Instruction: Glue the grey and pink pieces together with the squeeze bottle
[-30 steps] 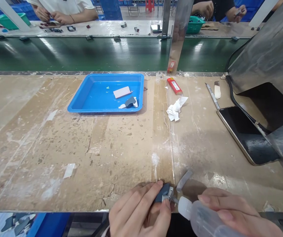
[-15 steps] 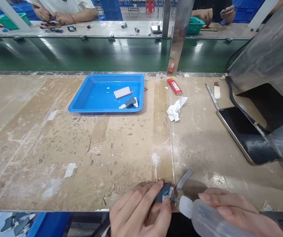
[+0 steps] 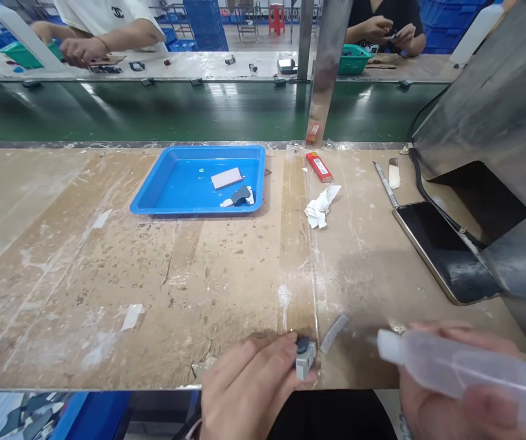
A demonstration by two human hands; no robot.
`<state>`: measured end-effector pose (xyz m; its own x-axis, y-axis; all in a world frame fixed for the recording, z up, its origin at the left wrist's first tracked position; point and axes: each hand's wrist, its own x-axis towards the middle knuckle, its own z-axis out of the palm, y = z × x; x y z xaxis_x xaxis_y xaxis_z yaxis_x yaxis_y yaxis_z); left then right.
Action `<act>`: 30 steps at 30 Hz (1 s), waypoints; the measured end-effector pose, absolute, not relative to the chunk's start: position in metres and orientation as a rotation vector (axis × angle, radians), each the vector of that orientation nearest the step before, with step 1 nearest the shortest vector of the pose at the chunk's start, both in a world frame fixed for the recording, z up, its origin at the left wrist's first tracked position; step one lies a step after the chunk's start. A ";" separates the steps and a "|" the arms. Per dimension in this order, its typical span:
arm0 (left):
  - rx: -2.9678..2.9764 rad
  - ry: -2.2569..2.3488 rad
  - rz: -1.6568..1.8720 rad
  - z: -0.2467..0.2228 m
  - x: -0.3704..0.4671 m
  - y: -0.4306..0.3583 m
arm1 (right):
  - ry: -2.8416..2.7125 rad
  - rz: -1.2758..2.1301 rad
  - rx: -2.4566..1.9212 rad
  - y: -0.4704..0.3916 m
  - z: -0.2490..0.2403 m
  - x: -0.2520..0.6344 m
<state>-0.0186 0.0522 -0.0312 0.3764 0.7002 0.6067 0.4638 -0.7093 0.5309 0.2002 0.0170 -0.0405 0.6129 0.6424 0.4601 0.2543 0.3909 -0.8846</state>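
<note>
Left hand point(image 3: 249, 391) at the near edge of the surface point(image 3: 107, 263), fingers point(image 3: 267, 360) curled together and clamped on a small grey part point(image 3: 304, 357); the part sits at the fingertips, low over the surface edge. Whether it touches the wood, cannot tell.

Right hand point(image 3: 465, 403) at the lower right, blurred, fingers wrapped around a clear squeeze bottle point(image 3: 455, 370). The bottle lies nearly level, white nozzle pointing left toward the grey part but apart from it. Between nozzle and part, a thin grey strip point(image 3: 334, 333) lies flat on the surface, just beside the part.

Farther back, middle: blue tray point(image 3: 153, 198) holding a pale card point(image 3: 227, 178) and a dark grey piece point(image 3: 241, 195) with white scraps next to it. Right of the tray: red lighter point(image 3: 320, 167), crumpled white paper point(image 3: 320, 208) near it. Further right: a slim metal tool point(image 3: 385, 183), then a dark tablet point(image 3: 446, 250) lying flat under a metal housing point(image 3: 487, 116), a black cable running along its edge.

Beyond the surface, a green conveyor belt point(image 3: 153, 110). On the far side, two other people at work, hands only noted: one at the left in a white shirt, one at the right in a dark shirt beside a green basket point(image 3: 355, 58).
</note>
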 end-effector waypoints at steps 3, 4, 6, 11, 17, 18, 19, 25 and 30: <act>2.267 1.055 1.145 -0.022 -0.021 0.055 | -0.800 0.347 -1.116 0.024 -0.030 0.198; 2.287 1.055 1.098 -0.019 -0.021 0.056 | -0.785 0.371 -1.104 0.023 -0.028 0.198; 2.325 1.092 1.007 -0.014 -0.021 0.058 | -0.769 0.373 -1.100 0.021 -0.029 0.197; 2.367 1.190 0.946 -0.015 -0.019 0.056 | -1.037 0.470 -1.040 0.014 -0.039 0.199; 2.346 1.232 0.996 -0.023 -0.017 0.061 | -0.895 0.498 -1.023 0.022 -0.038 0.191; 2.338 1.228 1.026 -0.024 -0.017 0.062 | -0.845 0.492 -1.023 0.024 -0.037 0.189; 2.326 1.232 1.060 -0.025 -0.016 0.064 | -0.807 0.494 -1.027 0.025 -0.037 0.187; 2.291 1.221 1.236 -0.028 -0.010 0.061 | -0.749 0.488 -1.058 0.029 -0.036 0.182; 2.335 1.162 1.239 -0.026 -0.009 0.060 | -0.931 0.478 -1.058 0.029 -0.034 0.192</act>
